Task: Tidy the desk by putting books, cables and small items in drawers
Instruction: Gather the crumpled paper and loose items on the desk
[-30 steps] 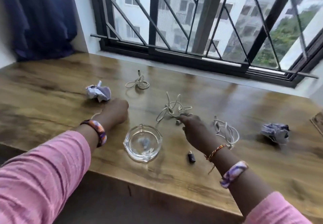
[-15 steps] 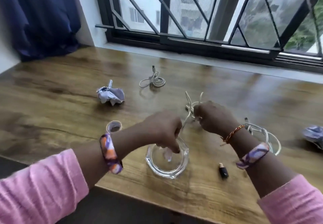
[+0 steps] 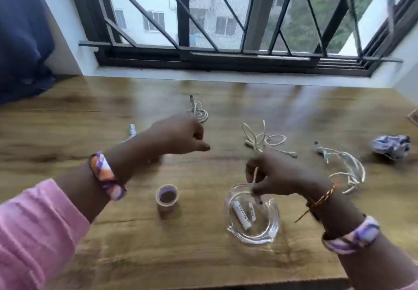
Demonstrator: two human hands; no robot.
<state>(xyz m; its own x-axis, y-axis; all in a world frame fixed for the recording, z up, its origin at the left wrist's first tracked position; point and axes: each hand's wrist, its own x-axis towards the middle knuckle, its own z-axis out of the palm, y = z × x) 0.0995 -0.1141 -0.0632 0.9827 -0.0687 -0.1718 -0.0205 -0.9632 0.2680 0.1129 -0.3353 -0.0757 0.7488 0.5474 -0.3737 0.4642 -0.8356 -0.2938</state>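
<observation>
My right hand (image 3: 278,175) pinches the end of a white cable (image 3: 264,139) whose tangle lies just behind it. The cable's tip hangs down into a glass dish (image 3: 269,233) that holds two small white tubes. My left hand (image 3: 177,135) hovers above the desk with fingers loosely curled and nothing visible in it. It is close in front of a coiled white cable (image 3: 199,112). A third white cable bundle (image 3: 346,165) lies to the right of my right hand. A small tape roll (image 3: 167,198) stands left of the dish.
A crumpled paper ball (image 3: 391,146) lies at the far right, and another (image 3: 131,130) peeks out behind my left forearm. The wooden desk (image 3: 67,136) ends at a barred window behind. A dark curtain (image 3: 22,41) hangs at the left.
My left hand rose from the glass dish and moved back toward the coiled cable. My right hand came down from the tangled cable to the dish, holding the cable's end.
</observation>
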